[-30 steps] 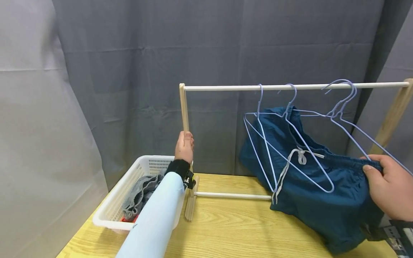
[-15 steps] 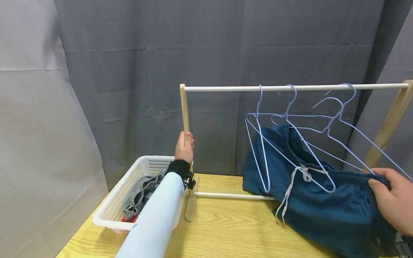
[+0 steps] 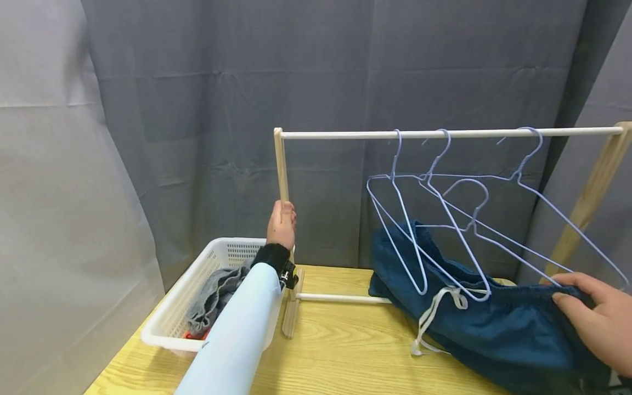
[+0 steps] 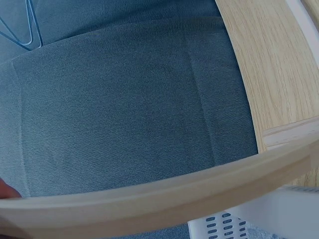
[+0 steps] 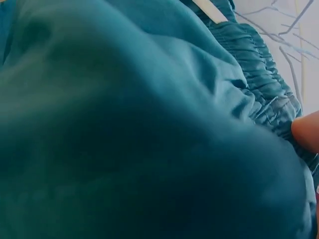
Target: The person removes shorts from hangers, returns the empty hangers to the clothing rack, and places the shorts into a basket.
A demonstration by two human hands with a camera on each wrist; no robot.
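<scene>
Standing on light wooden desk [image 3: 345, 351], small wood-and-white-rod clothes rack [image 3: 444, 133]. Being gripped at its left post by left hand [image 3: 281, 225], likely steadying it. Lying half on desk under the rail, dark teal drawstring shorts [image 3: 498, 334], waistband being pinched by right hand [image 3: 592, 323]. Hanging off rod, pale blue wire hangers [image 3: 444, 219]. Sitting left, white plastic basket [image 3: 178, 318].

Rail [image 3: 345, 134] left half free; hangers [image 3: 444, 219] crowd right; basket [image 3: 197, 296] blocks table [image 3: 345, 351] left.
</scene>
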